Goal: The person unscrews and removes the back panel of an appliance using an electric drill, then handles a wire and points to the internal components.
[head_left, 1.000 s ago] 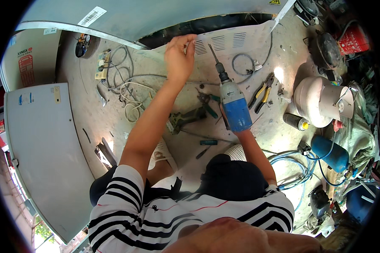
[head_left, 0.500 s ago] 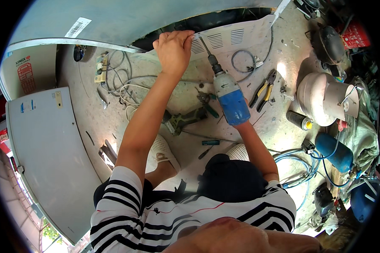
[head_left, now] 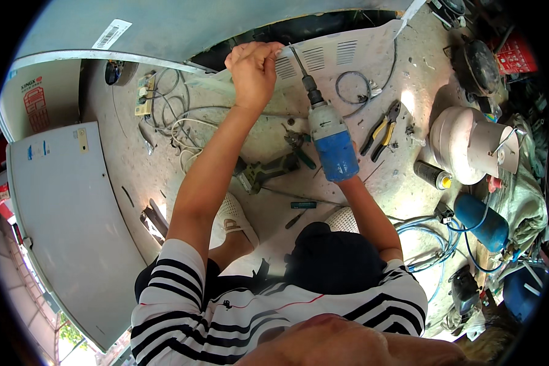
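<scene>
My right hand (head_left: 348,180) holds a power drill (head_left: 335,149) with a grey nose and a blue body, which hides most of the fingers. Its long bit points away from me and reaches the upper edge of a pale, slotted vent panel (head_left: 372,46). Just left of the bit tip, my left hand (head_left: 253,68) is closed, fingers curled and pinching at that same edge. Behind the panel is a dark opening (head_left: 274,29) at the bottom of a large grey appliance cabinet (head_left: 183,30). Whether a screw sits at the bit tip is too small to tell.
On the floor lie pliers with yellow-black handles (head_left: 381,131), a green cordless tool (head_left: 265,174), green-handled pliers (head_left: 297,143), a spray can (head_left: 433,175) and a power strip (head_left: 144,94) with tangled cords. A gas cylinder (head_left: 460,143) stands right; a white appliance door (head_left: 67,226) is at left.
The panel, my left hand and the drill have shifted very slightly in view. My left hand remains at the panel edge and the drill bit stays near it.
</scene>
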Motion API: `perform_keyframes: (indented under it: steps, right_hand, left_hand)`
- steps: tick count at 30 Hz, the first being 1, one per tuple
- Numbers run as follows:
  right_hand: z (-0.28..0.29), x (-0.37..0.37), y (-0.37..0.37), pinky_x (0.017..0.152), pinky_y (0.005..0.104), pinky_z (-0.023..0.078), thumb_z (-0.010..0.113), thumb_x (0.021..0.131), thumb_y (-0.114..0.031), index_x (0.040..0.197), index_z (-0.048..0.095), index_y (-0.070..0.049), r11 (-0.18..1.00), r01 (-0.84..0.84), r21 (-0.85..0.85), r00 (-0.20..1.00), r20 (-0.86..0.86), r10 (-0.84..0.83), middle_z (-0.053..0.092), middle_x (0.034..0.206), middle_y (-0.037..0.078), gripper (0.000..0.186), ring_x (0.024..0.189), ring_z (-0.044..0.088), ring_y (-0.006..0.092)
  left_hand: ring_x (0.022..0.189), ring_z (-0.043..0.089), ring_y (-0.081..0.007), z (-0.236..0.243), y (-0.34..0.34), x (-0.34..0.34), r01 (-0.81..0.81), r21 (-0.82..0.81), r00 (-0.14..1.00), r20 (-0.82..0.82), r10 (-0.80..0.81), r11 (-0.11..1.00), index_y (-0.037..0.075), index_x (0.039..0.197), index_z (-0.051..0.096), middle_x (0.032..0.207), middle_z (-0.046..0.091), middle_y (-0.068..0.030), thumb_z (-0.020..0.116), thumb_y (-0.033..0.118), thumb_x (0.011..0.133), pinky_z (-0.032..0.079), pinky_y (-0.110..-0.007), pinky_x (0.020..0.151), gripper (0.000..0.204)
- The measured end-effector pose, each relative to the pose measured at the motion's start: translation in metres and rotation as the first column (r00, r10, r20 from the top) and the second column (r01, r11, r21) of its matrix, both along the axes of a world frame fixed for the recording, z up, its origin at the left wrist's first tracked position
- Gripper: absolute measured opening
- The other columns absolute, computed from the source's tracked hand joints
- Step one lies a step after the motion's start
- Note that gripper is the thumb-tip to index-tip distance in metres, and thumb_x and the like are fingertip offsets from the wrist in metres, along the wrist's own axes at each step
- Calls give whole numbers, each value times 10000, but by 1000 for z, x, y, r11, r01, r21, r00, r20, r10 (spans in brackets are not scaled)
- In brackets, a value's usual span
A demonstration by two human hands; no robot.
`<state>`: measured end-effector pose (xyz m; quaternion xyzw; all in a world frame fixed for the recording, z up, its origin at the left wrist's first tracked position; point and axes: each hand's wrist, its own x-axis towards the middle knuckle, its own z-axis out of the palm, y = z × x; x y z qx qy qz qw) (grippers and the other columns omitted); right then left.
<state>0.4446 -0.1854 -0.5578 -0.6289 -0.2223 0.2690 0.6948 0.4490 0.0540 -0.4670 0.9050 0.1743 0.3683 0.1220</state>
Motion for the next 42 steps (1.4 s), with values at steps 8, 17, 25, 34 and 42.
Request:
perform_keyframes:
  steps: [8,17,25,34,42]
  right_hand:
    - [-3,0,6,735,261,525,653,816,-47,1120,603,-21,974,91,208,951,-307,-23,687,958,46,309,841,645,111]
    - [-10,15,29,715,276,529,641,812,-24,1059,627,-9,996,81,-46,843,536,-43,691,934,68,248,822,664,147]
    - [-23,9,32,772,364,492,614,899,-145,1077,606,-46,995,-17,98,997,73,10,644,1011,111,204,933,613,262]
    - [9,15,33,720,327,490,667,876,-129,1026,614,-36,999,19,-27,934,357,-8,641,928,91,184,853,612,207]
    - [32,9,42,673,351,489,654,866,-140,966,637,-38,992,123,10,854,509,-111,648,886,110,144,774,624,245]
  left_hand:
    - [845,544,-224,21,-1,16,53,-24,991,128,-49,998,155,856,735,805,647,6,682,122,800,369,-348,790,84]
    - [837,548,-203,20,9,29,-10,13,980,201,7,1000,170,842,735,796,667,30,700,116,785,372,-341,799,86]
    - [799,585,-199,20,7,32,-95,138,974,218,63,986,160,850,739,803,690,7,712,141,791,419,-325,759,67]
    - [828,577,-200,19,4,33,-129,138,972,214,98,982,172,875,743,809,691,19,712,136,787,413,-331,773,99]
    - [897,570,-233,22,-31,-14,-119,62,976,190,105,991,149,961,721,968,674,-32,682,83,792,398,-338,830,186]
